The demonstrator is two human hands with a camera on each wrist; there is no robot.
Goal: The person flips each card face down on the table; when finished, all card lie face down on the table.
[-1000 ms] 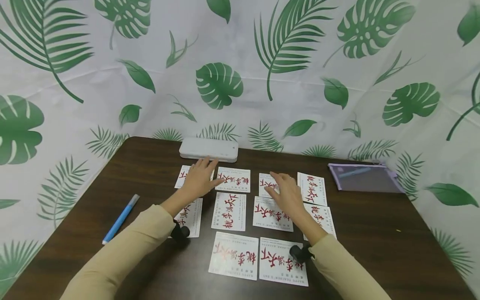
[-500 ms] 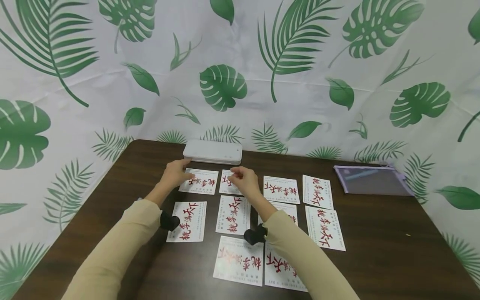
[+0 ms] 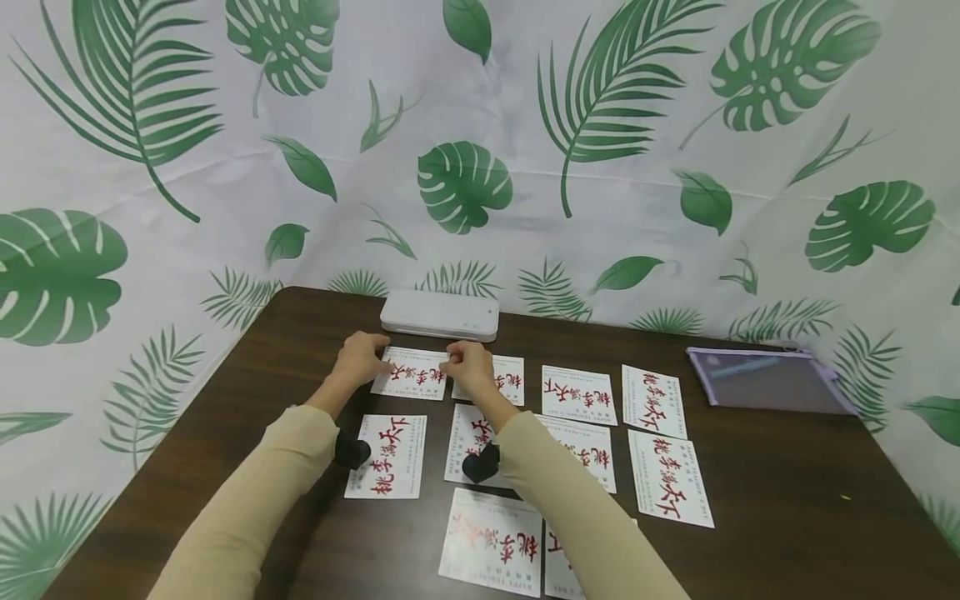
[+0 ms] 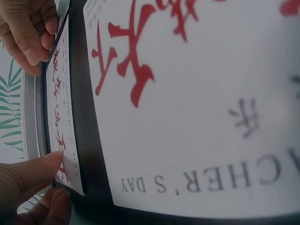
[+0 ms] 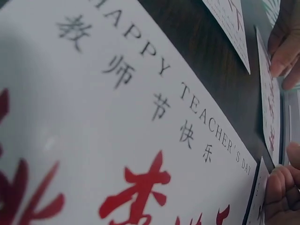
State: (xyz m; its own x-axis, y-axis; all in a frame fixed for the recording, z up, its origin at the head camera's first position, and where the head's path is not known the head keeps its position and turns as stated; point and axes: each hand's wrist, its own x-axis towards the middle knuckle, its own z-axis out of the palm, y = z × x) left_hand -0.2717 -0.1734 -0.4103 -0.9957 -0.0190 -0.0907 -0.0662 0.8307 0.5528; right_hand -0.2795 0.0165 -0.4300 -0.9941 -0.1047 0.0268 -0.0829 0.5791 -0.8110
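A white Teacher's Day card (image 3: 412,373) with red Chinese characters lies in the back row on the dark table. My left hand (image 3: 358,365) pinches its left edge, the thumb (image 4: 47,168) over the printed face. At the card's opposite end, my right hand (image 3: 471,368) has bent fingers and holds the corner by the white case. Right beside it, a second card (image 3: 510,379) is partly covered by the right hand. Below the left wrist lies another card (image 3: 390,458). The right sleeve hides parts of several cards in the middle and front.
Behind the cards stands a white flat case (image 3: 439,314). A purple mesh pouch (image 3: 772,382) with a blue pen inside lies at the back right. More cards (image 3: 670,477) lie at the right. A leaf-print cloth (image 3: 465,117) hangs behind the table (image 3: 787,500).
My right hand has moved left from over the third back-row card to the leftmost one. My left hand has drawn left to that card's edge. The whole head view has shifted slightly.
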